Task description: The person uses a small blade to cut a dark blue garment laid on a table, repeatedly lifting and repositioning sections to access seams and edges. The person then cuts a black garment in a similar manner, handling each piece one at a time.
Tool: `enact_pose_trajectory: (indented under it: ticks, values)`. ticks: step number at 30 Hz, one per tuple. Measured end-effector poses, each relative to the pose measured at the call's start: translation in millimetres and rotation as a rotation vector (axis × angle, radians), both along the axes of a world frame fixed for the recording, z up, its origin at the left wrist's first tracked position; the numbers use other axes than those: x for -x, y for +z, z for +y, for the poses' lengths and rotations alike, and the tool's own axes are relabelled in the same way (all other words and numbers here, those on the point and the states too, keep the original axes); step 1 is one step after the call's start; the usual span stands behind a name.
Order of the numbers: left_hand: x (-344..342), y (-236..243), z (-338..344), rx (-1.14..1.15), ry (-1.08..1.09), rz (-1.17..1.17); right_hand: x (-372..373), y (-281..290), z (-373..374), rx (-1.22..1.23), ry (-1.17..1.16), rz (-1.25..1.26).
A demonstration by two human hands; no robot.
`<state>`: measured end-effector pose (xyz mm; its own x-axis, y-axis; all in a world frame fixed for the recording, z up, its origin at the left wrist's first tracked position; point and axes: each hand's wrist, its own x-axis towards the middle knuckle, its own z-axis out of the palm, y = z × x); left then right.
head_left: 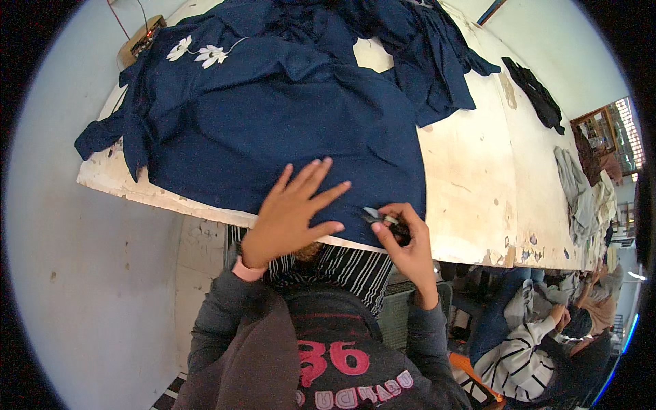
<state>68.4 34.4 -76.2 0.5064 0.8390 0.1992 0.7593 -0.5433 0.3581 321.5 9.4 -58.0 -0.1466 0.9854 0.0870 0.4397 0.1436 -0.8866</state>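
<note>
We have the navy garment (pixel 273 130) spread over the left part of the tabletop (pixel 471 198), reaching close to its near edge, with a cuff by the near-left corner. Our left hand (pixel 290 213) lies spread, palm down, on the cloth at that near edge. Our right hand (pixel 411 251), farther right along the same edge, pinches dark-handled snips (pixel 371 214) between thumb and fingers, blades toward the cloth. We judge the fabric soft, limp and fairly light, likely to ruck unless held flat; a broad palm or a pinch at the hem should suit it. The snips look small, rigid and sharp, so we would grip the handles only.
</note>
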Motion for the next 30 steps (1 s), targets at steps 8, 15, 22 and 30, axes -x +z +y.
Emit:
enact_pose_trajectory:
  ticks: [8, 15, 22, 30]
  values:
    - [59.6, 4.6, 8.6, 0.080, 0.052, 0.010, 23.4, 5.4, 5.6, -0.466, 0.197, -0.475]
    - [62.1, 1.8, 8.5, 0.079, 0.036, -0.006, 29.9, 2.6, 12.2, -0.511, 0.340, -0.433]
    - [60.3, -0.6, 9.2, 0.039, 0.051, -0.042, 22.3, 3.5, 15.7, -0.451, 0.195, -0.251]
    - [60.0, 2.1, 8.4, 0.082, 0.068, -0.051, -31.2, 16.2, -3.5, -0.120, 0.055, -0.152]
